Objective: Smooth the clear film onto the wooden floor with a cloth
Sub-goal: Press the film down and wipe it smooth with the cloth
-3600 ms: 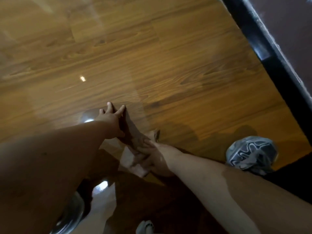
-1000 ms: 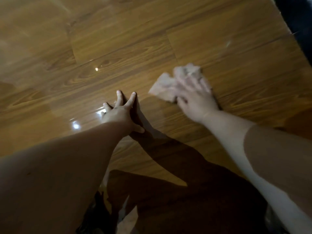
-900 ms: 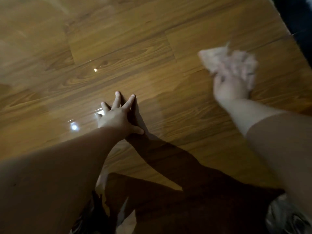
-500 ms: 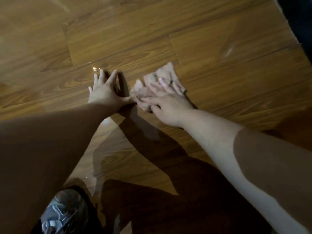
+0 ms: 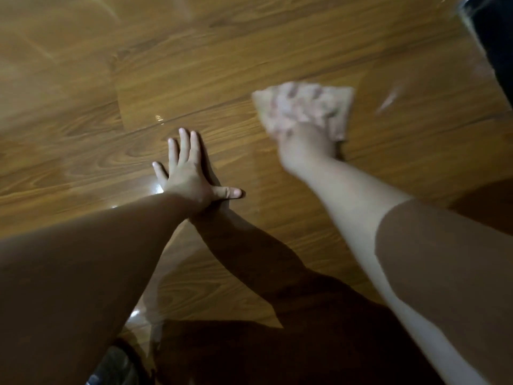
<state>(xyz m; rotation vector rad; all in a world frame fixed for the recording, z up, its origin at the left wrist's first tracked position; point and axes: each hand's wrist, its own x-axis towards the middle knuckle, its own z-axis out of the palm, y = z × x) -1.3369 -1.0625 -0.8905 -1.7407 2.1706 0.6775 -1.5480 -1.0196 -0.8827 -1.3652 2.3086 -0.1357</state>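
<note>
A clear glossy film (image 5: 249, 87) lies over the brown wooden floor (image 5: 55, 151); its sheen and faint creases show across the planks. My left hand (image 5: 188, 173) rests flat on the film, fingers spread, thumb out to the right, holding nothing. My right hand (image 5: 299, 120) is blurred with motion and presses a pale pink cloth (image 5: 337, 107) onto the film to the right of the left hand. The fingers lie over the cloth and grip it. A loose film edge (image 5: 166, 273) runs down beside my left forearm.
A dark strip (image 5: 497, 43) borders the floor at the upper right. A grey shoe (image 5: 113, 368) shows at the bottom edge, under my left forearm. Dark shadows of both arms cover the floor in the lower middle.
My right hand has swept the cloth to the right, away from the left hand that it was touching. The left hand has stayed flat on the film, with its thumb now spread out.
</note>
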